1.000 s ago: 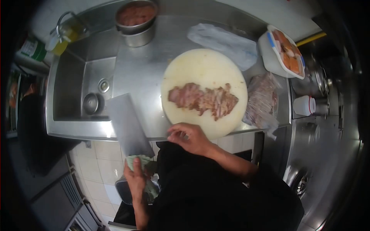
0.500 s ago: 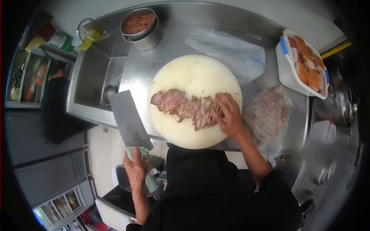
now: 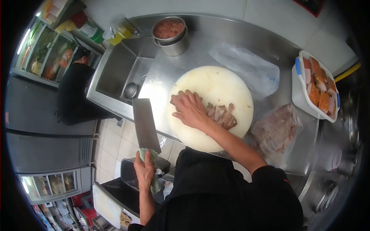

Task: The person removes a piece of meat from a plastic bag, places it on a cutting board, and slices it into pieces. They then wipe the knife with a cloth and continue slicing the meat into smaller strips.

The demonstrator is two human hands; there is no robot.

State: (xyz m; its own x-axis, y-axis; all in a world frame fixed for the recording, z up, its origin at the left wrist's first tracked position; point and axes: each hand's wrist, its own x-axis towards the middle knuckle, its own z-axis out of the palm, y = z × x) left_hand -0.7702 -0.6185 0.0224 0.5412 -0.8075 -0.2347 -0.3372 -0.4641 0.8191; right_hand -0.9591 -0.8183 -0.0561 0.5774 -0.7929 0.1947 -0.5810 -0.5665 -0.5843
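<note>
My left hand (image 3: 144, 171) is shut on the green cloth-wrapped handle of a broad steel cleaver (image 3: 145, 125), held off the counter's front edge with the blade pointing up and away. My right hand (image 3: 189, 109) lies flat, fingers spread, on the left part of a pile of sliced cooked meat (image 3: 224, 115). The meat sits on a round white cutting board (image 3: 219, 82). The hand covers the left end of the pile.
A steel sink (image 3: 115, 73) lies left of the board. Behind it stand stacked metal bowls of red mince (image 3: 169, 30), with a clear plastic bag (image 3: 250, 67), bagged meat (image 3: 275, 129) and a white tub of meat pieces (image 3: 318, 86) to the right. Another person in black (image 3: 75, 88) stands at far left.
My right hand moved from the right end of the meat to its left end and the slices are pushed closer together. The cleaver stays held in my left hand. The view shifted.
</note>
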